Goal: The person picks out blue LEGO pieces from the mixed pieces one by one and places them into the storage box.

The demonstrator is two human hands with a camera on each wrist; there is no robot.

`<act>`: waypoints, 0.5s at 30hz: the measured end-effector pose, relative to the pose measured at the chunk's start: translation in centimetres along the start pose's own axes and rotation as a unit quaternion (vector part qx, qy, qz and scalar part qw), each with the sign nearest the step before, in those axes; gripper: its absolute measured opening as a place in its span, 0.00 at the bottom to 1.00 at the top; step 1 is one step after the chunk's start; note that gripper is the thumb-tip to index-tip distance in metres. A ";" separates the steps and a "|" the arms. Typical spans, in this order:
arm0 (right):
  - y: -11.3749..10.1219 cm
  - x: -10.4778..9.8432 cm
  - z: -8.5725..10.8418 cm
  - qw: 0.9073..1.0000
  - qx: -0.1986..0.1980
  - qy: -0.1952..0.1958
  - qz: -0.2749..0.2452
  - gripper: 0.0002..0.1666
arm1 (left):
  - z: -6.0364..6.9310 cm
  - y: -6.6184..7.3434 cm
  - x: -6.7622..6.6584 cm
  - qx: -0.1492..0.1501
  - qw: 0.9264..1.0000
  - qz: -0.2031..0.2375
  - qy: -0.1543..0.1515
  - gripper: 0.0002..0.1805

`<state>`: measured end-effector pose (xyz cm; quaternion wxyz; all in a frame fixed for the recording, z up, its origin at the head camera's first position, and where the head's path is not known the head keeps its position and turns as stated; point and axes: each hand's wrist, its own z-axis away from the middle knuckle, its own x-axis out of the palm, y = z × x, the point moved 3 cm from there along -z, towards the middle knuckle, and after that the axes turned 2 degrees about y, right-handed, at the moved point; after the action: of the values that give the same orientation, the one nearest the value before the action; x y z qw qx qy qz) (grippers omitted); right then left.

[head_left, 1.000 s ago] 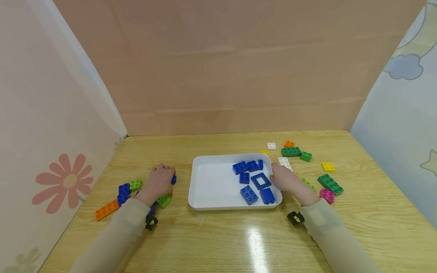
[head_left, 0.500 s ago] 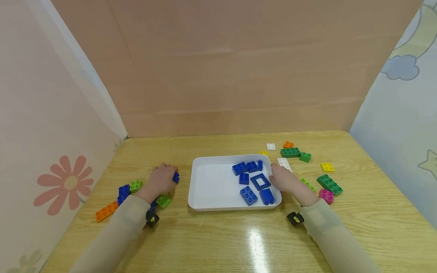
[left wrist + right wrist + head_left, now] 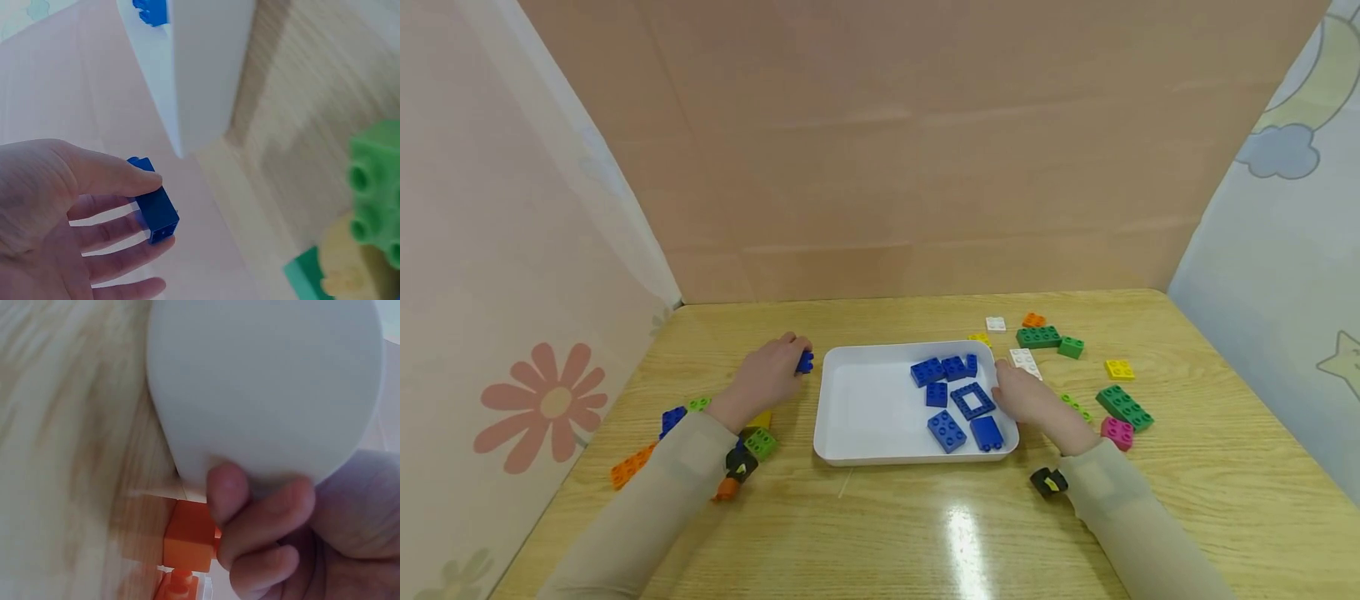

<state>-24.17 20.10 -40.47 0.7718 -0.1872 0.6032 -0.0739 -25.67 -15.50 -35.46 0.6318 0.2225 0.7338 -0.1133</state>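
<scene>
Beside the tray [image 3: 865,412], one of the hands [image 3: 766,379] pinches a blue brick [image 3: 158,209].

Before me a pale yellow wood-grain counter [image 3: 880,537] runs back to a creased, tan-brown backdrop [image 3: 887,158]. On my left stands a pinkish-white wall [image 3: 490,217] printed with a coral-petalled flower [image 3: 520,415]; on my right, a pale bluish wall [image 3: 1270,275] shows a blue cloud [image 3: 1279,152] and an outlined cream star [image 3: 1343,363]. Light glares white off the counter near me.
</scene>
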 end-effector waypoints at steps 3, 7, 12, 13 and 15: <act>0.0 0.0 0.0 1.000 -0.002 -0.002 -0.003 0.29 | -0.4 0.9 -0.7 0.021 1.000 -0.003 0.006 0.16; 0.0 0.0 0.0 1.000 -0.003 -0.006 -0.010 0.29 | -1.2 2.2 -1.4 0.041 0.999 -0.019 -0.002 0.17; 0.0 0.0 0.1 1.000 -0.005 -0.006 -0.014 0.28 | -2.2 4.0 -1.7 0.068 0.997 -0.046 -0.015 0.17; 0.1 0.0 0.0 1.000 -0.006 -0.005 -0.014 0.28 | -2.4 4.4 -1.7 0.073 0.996 -0.050 -0.019 0.17; 0.0 0.0 0.0 1.000 -0.009 -0.003 -0.014 0.28 | -2.8 5.1 -1.7 0.081 0.995 -0.058 -0.028 0.16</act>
<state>-24.16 20.12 -40.49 0.7707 -0.2030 0.5987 -0.0789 -25.58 -10.10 -32.73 0.6240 0.2272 0.7161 -0.2150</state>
